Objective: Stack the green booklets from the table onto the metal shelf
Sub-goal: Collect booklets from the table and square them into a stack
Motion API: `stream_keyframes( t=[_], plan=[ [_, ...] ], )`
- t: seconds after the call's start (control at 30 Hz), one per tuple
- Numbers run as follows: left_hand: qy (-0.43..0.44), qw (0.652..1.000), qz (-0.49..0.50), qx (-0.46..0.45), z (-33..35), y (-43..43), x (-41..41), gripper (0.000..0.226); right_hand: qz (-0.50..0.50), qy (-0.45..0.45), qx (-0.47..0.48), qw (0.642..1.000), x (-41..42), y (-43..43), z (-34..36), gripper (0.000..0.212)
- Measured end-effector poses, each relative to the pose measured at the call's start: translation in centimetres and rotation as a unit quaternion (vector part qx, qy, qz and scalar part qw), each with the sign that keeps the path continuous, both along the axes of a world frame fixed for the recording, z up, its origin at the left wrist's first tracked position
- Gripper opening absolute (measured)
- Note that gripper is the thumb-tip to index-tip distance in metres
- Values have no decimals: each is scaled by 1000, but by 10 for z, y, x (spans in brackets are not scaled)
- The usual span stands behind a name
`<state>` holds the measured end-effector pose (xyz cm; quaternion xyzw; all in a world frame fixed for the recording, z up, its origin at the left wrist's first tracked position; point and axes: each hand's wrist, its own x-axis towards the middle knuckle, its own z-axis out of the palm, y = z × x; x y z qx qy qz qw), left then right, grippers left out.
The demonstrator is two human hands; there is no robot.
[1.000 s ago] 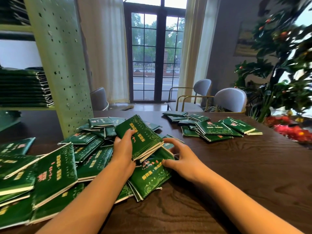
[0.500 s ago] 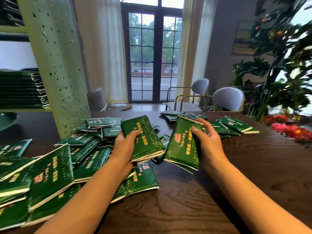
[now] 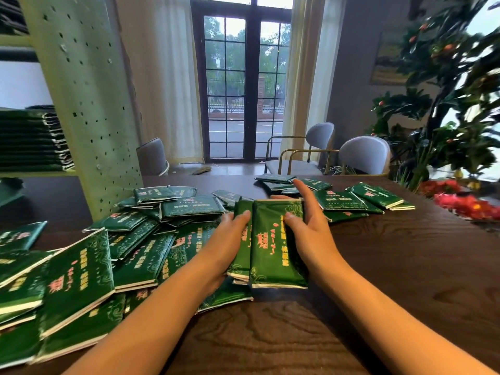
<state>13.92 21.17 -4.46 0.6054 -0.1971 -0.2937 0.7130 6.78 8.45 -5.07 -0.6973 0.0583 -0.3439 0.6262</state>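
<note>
The table (image 3: 378, 280) lies under the fingers (image 3: 243, 215); the shelf (image 3: 89, 104) stands far left of them w/ a stack (image 3: 29, 139) on it. Loose booklets (image 3: 135, 250) lie left of & beyond them. The bundle (image 3: 270, 244) is clamped between left hand (image 3: 224, 247) & right hand (image 3: 311, 234), fingers curled round its edges (covers look slick). Risk: it's unsquared, so a slack squeeze could drop one en route.

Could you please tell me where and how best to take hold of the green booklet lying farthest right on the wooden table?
Pinch the flat green paper booklet at its right end, where white page edges show, coming from the right: it lies on a second booklet, so fingers can probably slip beneath. The right hand and left hand now grip the green booklet stack.
</note>
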Motion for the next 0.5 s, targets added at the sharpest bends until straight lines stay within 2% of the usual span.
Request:
stream_keyframes(
  t=[0.1,0.23,0.33,0.43,0.5],
  plan=[
    [-5,1000,-22,-11,-2,-4,-5,28,48,-26,27,998,2,5,-5,58],
    [-86,996,-10,9,-8,-6,-6,27,55,-45,12,997,5,7,-10,56],
    [-116,993,13,8,-8,-7,-4,24,59,-40,13,997,11,4,-13,51],
    [-94,993,63,-27,-4,-6,1,18,46,-38,37,997,18,-5,-13,39],
    [-47,993,95,-61,0,-2,7,12,11,17,-21,1000,18,-13,-14,31]
  ],
)
